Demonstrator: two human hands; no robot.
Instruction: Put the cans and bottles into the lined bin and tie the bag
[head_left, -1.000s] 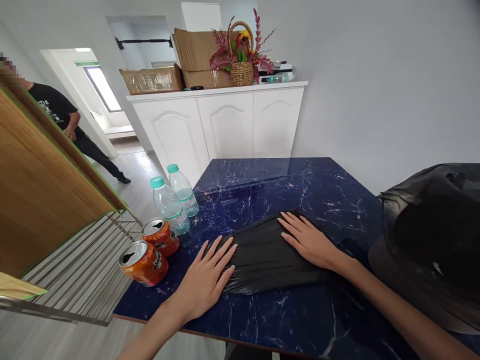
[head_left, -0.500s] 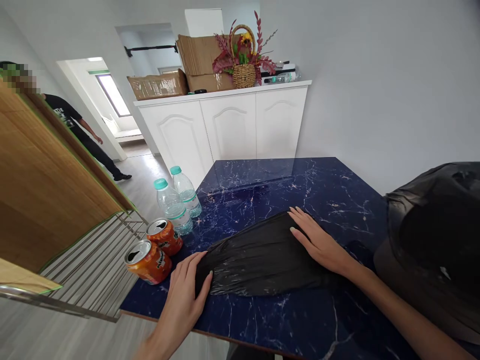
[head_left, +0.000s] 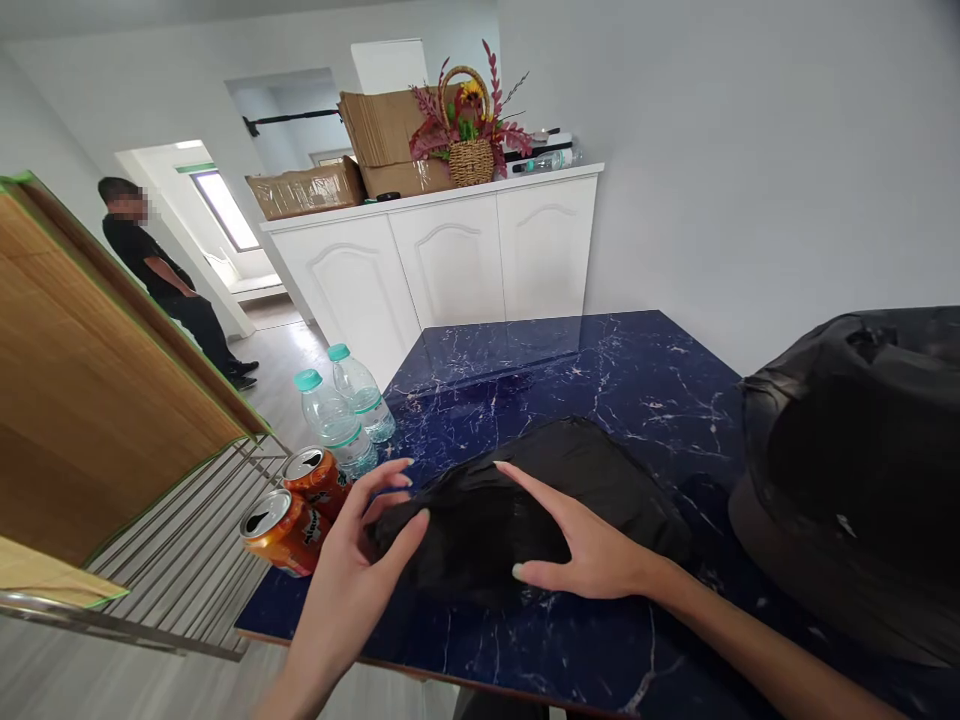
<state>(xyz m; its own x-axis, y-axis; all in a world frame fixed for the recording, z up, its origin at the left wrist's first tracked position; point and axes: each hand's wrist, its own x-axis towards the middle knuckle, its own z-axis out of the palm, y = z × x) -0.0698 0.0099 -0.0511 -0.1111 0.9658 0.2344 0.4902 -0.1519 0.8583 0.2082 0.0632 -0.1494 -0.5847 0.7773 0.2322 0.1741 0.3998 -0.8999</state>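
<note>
A black plastic bag [head_left: 600,470] lies spread over the blue marbled table [head_left: 540,365]. At its left end, my left hand [head_left: 367,550] is raised with the fingers curved and apart, thumb toward the bag. My right hand [head_left: 577,545] hovers over or rests on the bag's middle, thumb and fingers spread wide; whether it touches cannot be told. Two orange soda cans [head_left: 289,535] with opened tops stand just left of my left hand. Behind them are two clear plastic bottles [head_left: 334,420] with teal caps.
A bin lined with a black bag [head_left: 847,470] stands at the right. Left of the table are a metal rack [head_left: 187,560] and a wooden panel [head_left: 112,380]. A white cabinet [head_left: 450,260] holds cardboard boxes [head_left: 307,190] and a flower basket [head_left: 471,160]. A person [head_left: 161,260] stands at the back left.
My right hand has moved left from the bag's right part toward its middle. My left hand has lifted and its fingers have curled. The bag looks puffier. The person at the back has shifted.
</note>
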